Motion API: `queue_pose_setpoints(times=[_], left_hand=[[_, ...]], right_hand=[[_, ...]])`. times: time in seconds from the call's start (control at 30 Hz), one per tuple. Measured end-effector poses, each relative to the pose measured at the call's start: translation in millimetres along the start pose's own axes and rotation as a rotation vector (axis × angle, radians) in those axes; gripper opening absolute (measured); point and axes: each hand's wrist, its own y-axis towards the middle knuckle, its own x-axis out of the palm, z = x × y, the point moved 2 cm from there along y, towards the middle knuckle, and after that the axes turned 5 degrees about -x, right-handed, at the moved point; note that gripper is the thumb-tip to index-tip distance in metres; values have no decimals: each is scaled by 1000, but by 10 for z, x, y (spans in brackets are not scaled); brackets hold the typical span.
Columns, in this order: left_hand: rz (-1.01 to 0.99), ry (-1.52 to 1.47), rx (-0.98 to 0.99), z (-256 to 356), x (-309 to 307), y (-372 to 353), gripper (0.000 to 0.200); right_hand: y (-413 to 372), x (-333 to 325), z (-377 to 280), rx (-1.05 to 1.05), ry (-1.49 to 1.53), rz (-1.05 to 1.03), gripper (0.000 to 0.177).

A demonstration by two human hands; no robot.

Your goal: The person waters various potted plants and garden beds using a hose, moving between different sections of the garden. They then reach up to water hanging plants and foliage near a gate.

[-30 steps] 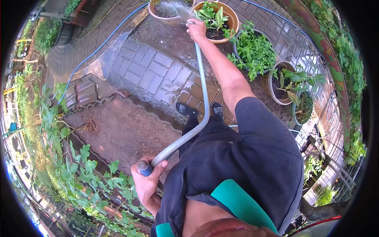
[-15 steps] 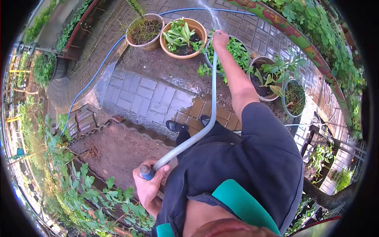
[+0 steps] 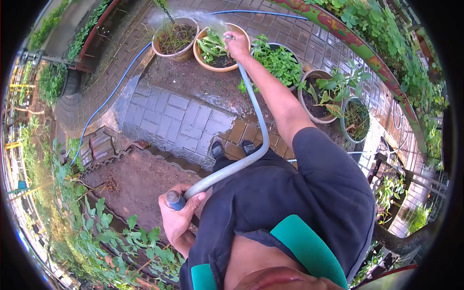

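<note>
A grey garden hose (image 3: 241, 163) curves across my body from one hand to the other. My right hand (image 3: 237, 46), arm stretched forward, is closed around its far end, above the terracotta-coloured pot (image 3: 217, 67) of pale-leaved plants. Water (image 3: 198, 19) sprays leftward from there, over the neighbouring pot (image 3: 181, 54) of thin grassy stems. Low beside my chest, my left hand (image 3: 176, 220) is wrapped round the near part of the hose. A short blue cylinder (image 3: 175, 200) with a brownish round end sticks up between its fingers; its lower part is hidden.
More pots stand to the right, including a leafy green plant (image 3: 278, 66) and a narrow pot (image 3: 356, 121). A thin blue hose (image 3: 108, 99) runs along the paving. Wet bricks (image 3: 179, 116) lie before my feet, a soil bed (image 3: 145, 186) at left, and a rusty green rail (image 3: 353, 46) at upper right.
My right hand has swung left with the hose end, from the leafy green pot to the terracotta-coloured one. The spray now points left instead of up and away. My left hand has shifted slightly.
</note>
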Motion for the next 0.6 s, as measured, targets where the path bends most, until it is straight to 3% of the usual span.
queue_pose_setpoints(times=[0.03, 0.07, 0.17, 0.2, 0.23, 0.27, 0.3, 0.37, 0.47, 0.6], left_hand=[[1, 19, 31, -6, -35, 35, 21], [-9, -27, 5, -43, -109, 58, 21], [66, -36, -17, -135, -313, 110, 22], [96, -19, -21, -156, -383, 118, 21], [91, -8, -32, -172, -445, 118, 22], [86, 3, -46, -188, -505, 111, 24], [78, 14, -59, -195, -553, 94, 25], [67, -7, -70, -189, -607, 70, 23], [64, -7, -79, -226, -720, 60, 22], [62, -36, -79, -298, -865, 95, 23]], right_hand=[[83, -120, 193, -30, 14, 162, 15], [59, -263, 275, 65, 30, 360, 15], [-43, -233, 756, 156, -9, 425, 13], [-243, -83, 629, 85, -17, 298, 10], [-455, 59, 525, 195, 0, 149, 10], [-593, 224, 566, 98, -49, -31, 12], [-730, 374, 591, 149, 0, -147, 15], [-954, 494, 633, 261, -8, -208, 14], [-1133, 276, 917, 428, -19, -20, 14], [-1313, -456, 1108, 391, 74, 350, 21]])
